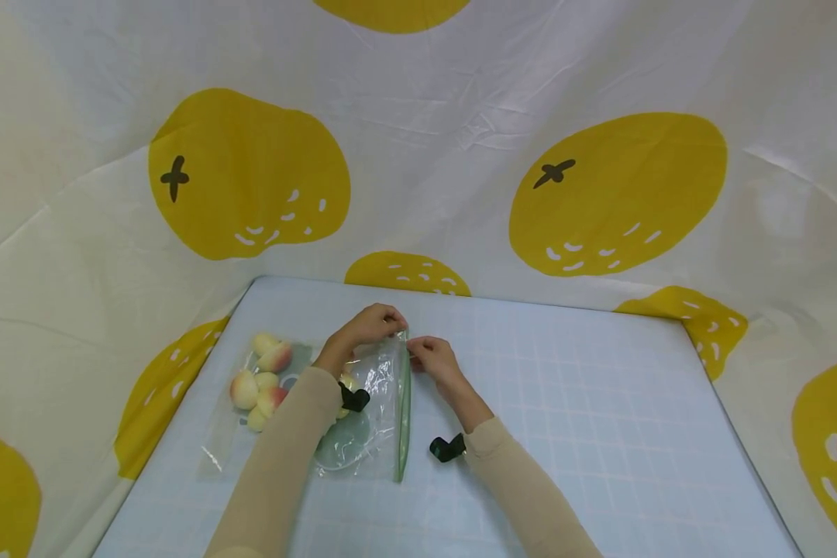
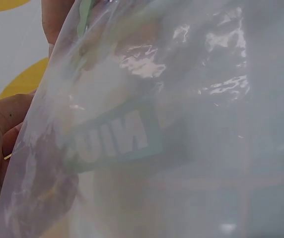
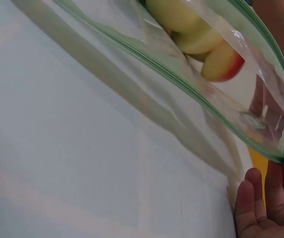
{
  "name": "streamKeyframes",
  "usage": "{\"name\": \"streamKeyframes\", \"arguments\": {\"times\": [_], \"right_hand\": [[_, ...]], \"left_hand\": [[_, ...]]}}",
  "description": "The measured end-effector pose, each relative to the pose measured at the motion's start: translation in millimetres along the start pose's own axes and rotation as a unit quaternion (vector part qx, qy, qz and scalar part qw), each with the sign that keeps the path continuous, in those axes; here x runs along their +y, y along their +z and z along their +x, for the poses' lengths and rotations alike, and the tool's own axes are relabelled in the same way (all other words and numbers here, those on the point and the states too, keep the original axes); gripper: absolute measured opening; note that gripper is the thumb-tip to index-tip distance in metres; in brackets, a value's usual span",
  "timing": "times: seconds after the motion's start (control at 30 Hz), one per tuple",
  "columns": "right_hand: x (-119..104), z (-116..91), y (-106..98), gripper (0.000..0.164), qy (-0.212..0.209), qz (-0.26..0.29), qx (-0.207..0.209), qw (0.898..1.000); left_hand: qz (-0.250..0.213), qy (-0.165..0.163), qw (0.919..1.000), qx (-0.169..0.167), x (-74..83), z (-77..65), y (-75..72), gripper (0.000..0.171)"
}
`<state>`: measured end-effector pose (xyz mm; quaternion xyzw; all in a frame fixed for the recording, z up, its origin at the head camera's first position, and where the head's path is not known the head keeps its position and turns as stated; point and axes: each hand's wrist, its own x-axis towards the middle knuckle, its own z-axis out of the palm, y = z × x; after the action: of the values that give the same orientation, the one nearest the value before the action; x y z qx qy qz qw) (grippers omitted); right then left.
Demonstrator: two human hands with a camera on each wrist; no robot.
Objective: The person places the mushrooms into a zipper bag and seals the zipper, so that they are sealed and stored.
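Note:
A clear zip-top bag (image 1: 380, 380) with a green zip strip (image 1: 403, 426) lies on the table, its strip toward the right. Yellow-and-red fruits (image 1: 244, 389) like peaches show in the bag's left part, and another fruit (image 3: 224, 62) shows through its film in the right wrist view. My left hand (image 1: 373, 324) pinches the strip's far end. Close beside it, my right hand (image 1: 438, 361) pinches the same corner with thumb and fingers. In the right wrist view the green strips stand apart and meet at this corner. Film covers most of the left wrist view.
The table (image 1: 565, 434) has a pale blue checked cover. White cloth (image 1: 432, 178) printed with big yellow fruits hangs behind and at both sides. Black mounts (image 1: 448, 447) sit at both wrists. A pale green round shape (image 1: 345, 442) shows at the bag's near part.

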<state>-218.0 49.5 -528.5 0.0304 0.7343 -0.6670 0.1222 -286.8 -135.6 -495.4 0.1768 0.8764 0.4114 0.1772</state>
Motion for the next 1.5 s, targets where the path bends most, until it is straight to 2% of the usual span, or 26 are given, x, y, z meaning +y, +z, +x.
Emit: {"name": "streamKeyframes", "arguments": {"times": [0.2,0.93,1.23,1.5], "right_hand": [[2.5,-3.1,-0.8,0.028,-0.001,0.0,-0.006,1.0],[6.6,-22.7,-1.7,0.028,-0.012,-0.018,-0.034,0.999],[8.1,-27.3,-1.9,0.027,-0.005,-0.009,-0.048,0.999],[-24.0,-56.4,-3.5,0.024,-0.017,-0.019,-0.069,0.997]], "left_hand": [[0.008,0.011,0.9999,0.007,0.5,1.0,-0.2,0.02],[0.003,0.009,0.9998,0.019,1.9,-1.1,-1.9,0.02],[-0.009,0.007,0.9997,0.021,1.6,-1.2,-1.8,0.02],[-0.001,0.006,0.9998,0.019,1.3,-0.8,-1.8,0.02]]}}
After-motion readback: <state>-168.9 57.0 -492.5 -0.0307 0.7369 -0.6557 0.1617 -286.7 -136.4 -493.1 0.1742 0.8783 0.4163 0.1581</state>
